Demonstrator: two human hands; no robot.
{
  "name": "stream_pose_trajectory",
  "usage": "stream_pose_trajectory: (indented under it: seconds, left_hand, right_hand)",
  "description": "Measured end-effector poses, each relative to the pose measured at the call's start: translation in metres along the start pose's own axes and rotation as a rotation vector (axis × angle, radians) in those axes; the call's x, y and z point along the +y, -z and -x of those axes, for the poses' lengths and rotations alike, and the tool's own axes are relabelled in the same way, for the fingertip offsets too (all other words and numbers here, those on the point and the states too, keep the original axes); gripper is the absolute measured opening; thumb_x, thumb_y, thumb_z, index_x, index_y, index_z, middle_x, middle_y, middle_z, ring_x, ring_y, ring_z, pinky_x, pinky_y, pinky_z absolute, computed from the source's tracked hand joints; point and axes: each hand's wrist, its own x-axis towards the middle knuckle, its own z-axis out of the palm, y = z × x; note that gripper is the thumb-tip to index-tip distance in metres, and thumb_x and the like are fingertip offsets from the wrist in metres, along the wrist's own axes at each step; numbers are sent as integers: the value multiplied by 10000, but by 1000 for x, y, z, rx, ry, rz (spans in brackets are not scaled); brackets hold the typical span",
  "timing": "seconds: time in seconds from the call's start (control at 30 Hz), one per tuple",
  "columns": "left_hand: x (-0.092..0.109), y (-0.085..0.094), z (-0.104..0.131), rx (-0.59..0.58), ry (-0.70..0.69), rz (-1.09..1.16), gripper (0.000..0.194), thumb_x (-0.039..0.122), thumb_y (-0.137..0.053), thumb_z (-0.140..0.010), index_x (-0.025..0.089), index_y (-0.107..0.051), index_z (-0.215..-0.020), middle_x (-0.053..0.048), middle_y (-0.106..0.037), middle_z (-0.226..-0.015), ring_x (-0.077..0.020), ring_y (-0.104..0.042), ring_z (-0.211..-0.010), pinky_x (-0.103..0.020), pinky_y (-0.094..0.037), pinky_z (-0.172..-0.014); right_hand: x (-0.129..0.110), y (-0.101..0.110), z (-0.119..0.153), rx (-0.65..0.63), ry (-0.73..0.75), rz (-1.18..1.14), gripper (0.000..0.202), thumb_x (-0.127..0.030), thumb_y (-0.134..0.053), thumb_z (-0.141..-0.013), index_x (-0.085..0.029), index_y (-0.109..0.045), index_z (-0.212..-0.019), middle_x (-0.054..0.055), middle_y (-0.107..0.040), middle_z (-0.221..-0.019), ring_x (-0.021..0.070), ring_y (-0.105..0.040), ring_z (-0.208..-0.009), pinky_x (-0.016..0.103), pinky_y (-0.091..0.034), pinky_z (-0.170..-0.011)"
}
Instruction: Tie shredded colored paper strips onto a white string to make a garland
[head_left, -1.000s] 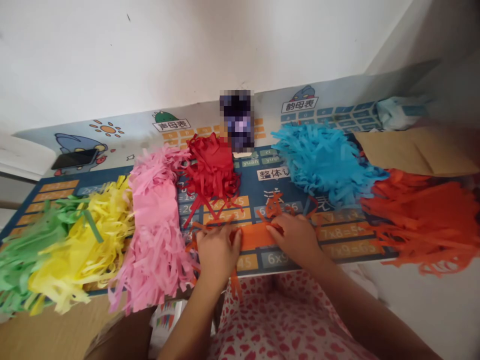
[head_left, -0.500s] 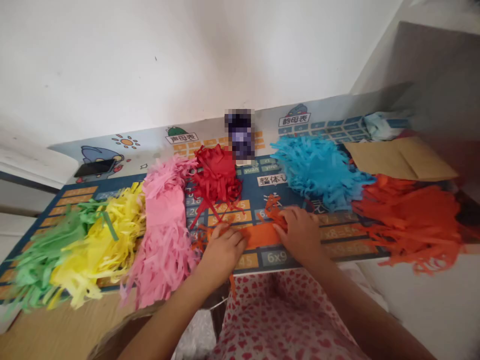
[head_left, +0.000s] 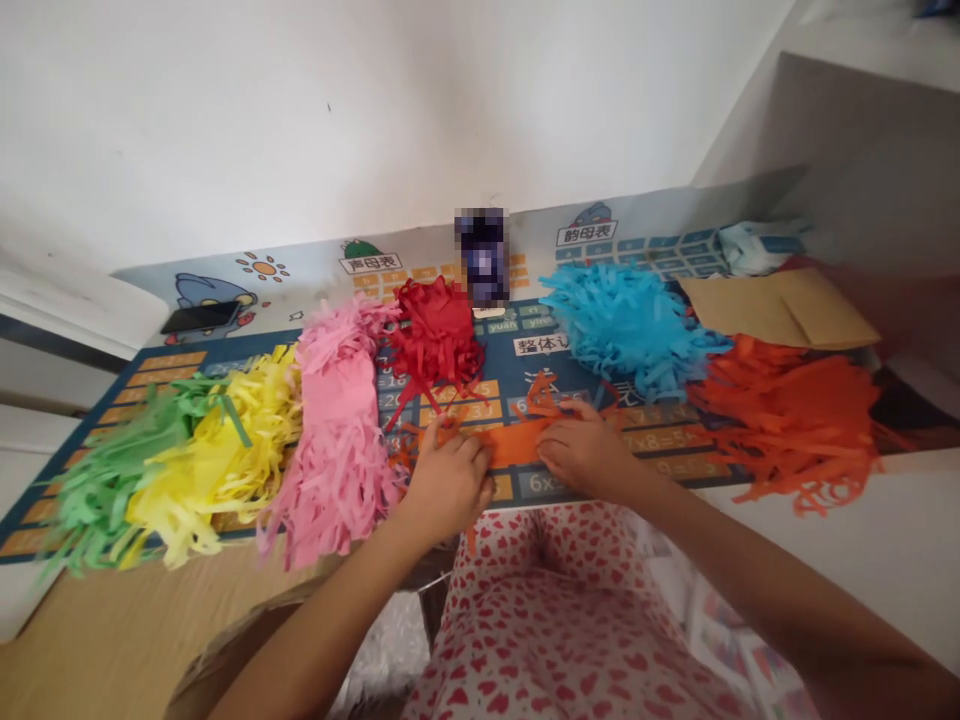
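Note:
A strip of orange tissue paper [head_left: 514, 443] with fringed ends lies flat across the mat near the front edge of the table. At its left end, my left hand [head_left: 453, 472] is closed on the paper with bent fingers, and some orange fringe sticks out around it. My right hand [head_left: 583, 452] has its fingers curled over the strip's right end, where loose fringe spreads behind the knuckles. Both fingertips are partly hidden. Beyond my left hand sits a red fringed paper bundle [head_left: 435, 325]; a pink fringed bundle [head_left: 341, 390] lies to its left.
Yellow [head_left: 214, 440] and green [head_left: 154, 450] fringed bundles overlap at the left. On the right are a blue bundle [head_left: 634, 325], a larger orange bundle [head_left: 817, 410] and brown paper [head_left: 780, 305]. A blurred-out upright object [head_left: 482, 258] stands against the wall. A dark phone-like object [head_left: 201, 318] lies back left.
The view has shifted slightly. My right hand has come a little closer to my left, and less bare orange strip shows between them. The surrounding bundles stay where they were.

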Motion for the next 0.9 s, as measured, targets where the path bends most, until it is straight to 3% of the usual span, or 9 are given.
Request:
stream_pose_trajectory:
  seconds: [0.2, 0.3, 0.4, 0.53, 0.67, 0.9]
  left_hand:
    - [-2, -7, -1, -2, -74, -132, 160, 161, -553, -869, 168, -687, -958, -76, -716, -902, -241, -658, -829, -581, -208, -1139]
    - [-5, -12, 2, 20, -70, -165, 181, 101, -520, -870, 159, -683, -923, -73, -711, -878, -226, -657, -785, -571, -198, -1149]
    - [-7, -16, 4, 78, -32, -115, 185, 126, -540, -860, 168, -680, -973, -64, -714, -893, -229, -661, -787, -608, -170, -1144]
    - [-6, -18, 4, 135, -19, -94, 179, 230, -566, -886, 179, -681, -1013, -60, -708, -865, -238, -659, -793, -628, -176, -1128]
    - [-7, -20, 2, 182, -31, -87, 175, 190, -518, -929, 197, -691, -952, -39, -712, -819, -201, -651, -745, -578, -235, -1113]
    - [-24, -22, 8, 184, 49, 67, 176, 220, -522, -946, 215, -696, -966, -49, -742, -961, -227, -653, -918, -535, -297, -1056]
  right_hand:
    - [1, 22, -8, -211, 115, 73, 143, -194, -535, -898, -165, -666, -849, 61, -698, -843, 199, -617, -866, 455, -257, -1054]
    - [3, 24, -12, -258, 183, 137, 129, -197, -542, -880, -150, -653, -833, 69, -685, -826, 211, -609, -853, 443, -296, -1006]
    - [10, 20, -13, -207, 183, 99, 110, -184, -556, -859, -153, -651, -811, 55, -687, -795, 196, -607, -811, 425, -306, -986]
    - [18, 16, -14, -123, 56, -72, 117, -136, -555, -846, -176, -654, -800, 27, -709, -791, 167, -624, -792, 394, -312, -980]
    - [18, 14, -13, -125, 3, -119, 90, -231, -645, -821, -176, -660, -890, 65, -716, -884, 209, -628, -867, 415, -324, -966]
    - [34, -1, -6, -57, -42, -186, 147, -243, -562, -949, -194, -697, -916, 56, -714, -992, 198, -612, -960, 393, -321, -924]
